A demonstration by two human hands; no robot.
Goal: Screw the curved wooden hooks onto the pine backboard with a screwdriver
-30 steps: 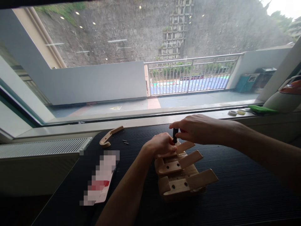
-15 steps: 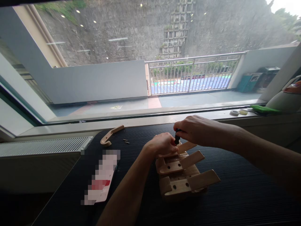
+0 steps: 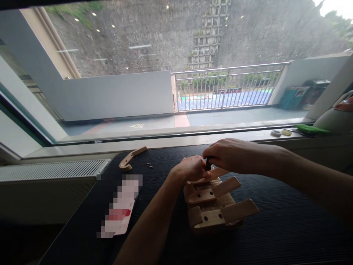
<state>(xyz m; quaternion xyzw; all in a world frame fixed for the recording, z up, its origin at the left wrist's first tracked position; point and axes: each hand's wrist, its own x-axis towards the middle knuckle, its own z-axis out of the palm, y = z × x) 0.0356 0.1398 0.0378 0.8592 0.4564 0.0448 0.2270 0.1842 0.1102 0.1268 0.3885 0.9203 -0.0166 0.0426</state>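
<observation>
My right hand (image 3: 222, 152) is closed around the black handle of a screwdriver (image 3: 209, 164), which stands roughly upright over the farthest wooden hook (image 3: 220, 172). Beside its lower end, my left hand (image 3: 191, 167) has its fingers pinched together; they hide the tip and whatever they hold. Below my hands, a thick wooden board (image 3: 224, 201) lies on the table. It carries a middle wooden hook (image 3: 205, 195) and a nearest wooden hook (image 3: 228, 215), each with two dark holes.
A loose curved wooden hook (image 3: 132, 158) lies at the far left of the black table (image 3: 275, 228), next to a few small screws (image 3: 149, 165). Nearer is a pinkish flat object (image 3: 124, 209), partly blurred. Behind runs a windowsill (image 3: 176, 141) with tape rolls (image 3: 275, 133) and a green cloth (image 3: 311, 129).
My right hand and the screwdriver have dipped slightly, and the handle shows less above my left hand. The left hand stays at the same hook. The whole view has shifted a little.
</observation>
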